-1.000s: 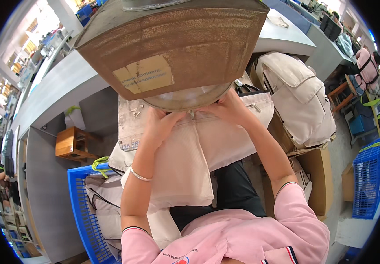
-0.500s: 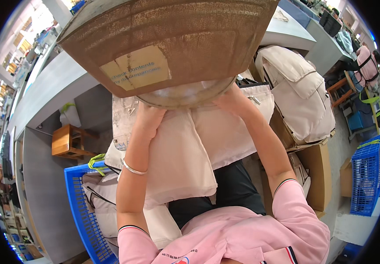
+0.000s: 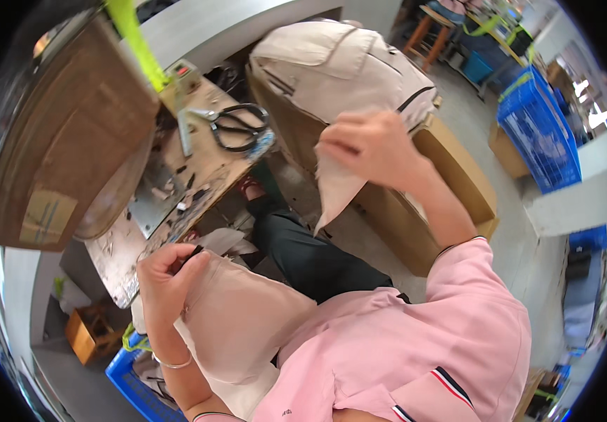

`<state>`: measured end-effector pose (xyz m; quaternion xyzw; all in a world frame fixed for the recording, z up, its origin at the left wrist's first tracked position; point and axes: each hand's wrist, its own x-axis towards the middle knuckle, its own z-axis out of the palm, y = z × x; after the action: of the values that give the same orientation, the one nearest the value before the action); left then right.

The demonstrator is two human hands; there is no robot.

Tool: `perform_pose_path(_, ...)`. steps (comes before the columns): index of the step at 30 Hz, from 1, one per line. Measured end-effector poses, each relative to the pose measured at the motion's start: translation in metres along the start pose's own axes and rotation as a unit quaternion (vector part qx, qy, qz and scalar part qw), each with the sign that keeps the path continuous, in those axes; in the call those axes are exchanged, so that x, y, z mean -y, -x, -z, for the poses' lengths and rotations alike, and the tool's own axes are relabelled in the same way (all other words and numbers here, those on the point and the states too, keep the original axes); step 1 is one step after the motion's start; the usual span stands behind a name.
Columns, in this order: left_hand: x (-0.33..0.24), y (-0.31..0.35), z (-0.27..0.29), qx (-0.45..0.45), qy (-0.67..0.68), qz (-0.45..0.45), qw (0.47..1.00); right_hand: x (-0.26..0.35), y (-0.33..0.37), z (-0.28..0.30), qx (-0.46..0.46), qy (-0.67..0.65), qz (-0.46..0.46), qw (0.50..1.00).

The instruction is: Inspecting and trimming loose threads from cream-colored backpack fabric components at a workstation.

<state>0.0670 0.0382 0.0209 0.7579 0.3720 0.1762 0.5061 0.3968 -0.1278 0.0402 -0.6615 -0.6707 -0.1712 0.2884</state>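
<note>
My left hand [image 3: 166,278] pinches the upper edge of a beige fabric piece [image 3: 240,316], where a short black strip [image 3: 192,257] sticks out by the fingertips. The fabric lies over my lap, its far side reaching my shirt. Raised over to the right, my right hand [image 3: 374,149] is closed on a smaller beige cloth piece [image 3: 337,191] that hangs down to a point, apart from the left one. Black-handled scissors [image 3: 237,128] rest on the worn worktop [image 3: 208,165], between my two hands and farther away.
A large brown worn housing [image 3: 71,141] looms over the worktop at left. A beige backpack [image 3: 335,67] lies atop an open cardboard box [image 3: 451,176] at right. Blue crates stand at lower left [image 3: 131,380] and far right [image 3: 539,130]. A yellow-green strap [image 3: 137,46] hangs near the housing.
My view has swung right. Both hands have come out from under the brown housing; the right one has moved away to the right, holding a cloth piece. The scissors now show.
</note>
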Motion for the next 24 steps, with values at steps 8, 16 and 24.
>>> perform_pose_path(8, -0.037, 0.004, -0.059, -0.008, -0.048, -0.135, 0.99, -0.165, 0.123, 0.07, 0.058, 0.167, -0.25, 0.952)
perform_pose_path(16, -0.064, -0.013, -0.121, -0.08, -0.112, -0.293, 0.946, -0.031, 0.107, -0.037, -0.023, -0.206, -0.147, 0.967)
perform_pose_path(24, -0.017, -0.001, -0.082, -0.053, 0.037, -0.077, 0.995, 0.061, 0.05, -0.065, 0.141, -0.482, -0.191, 0.843)
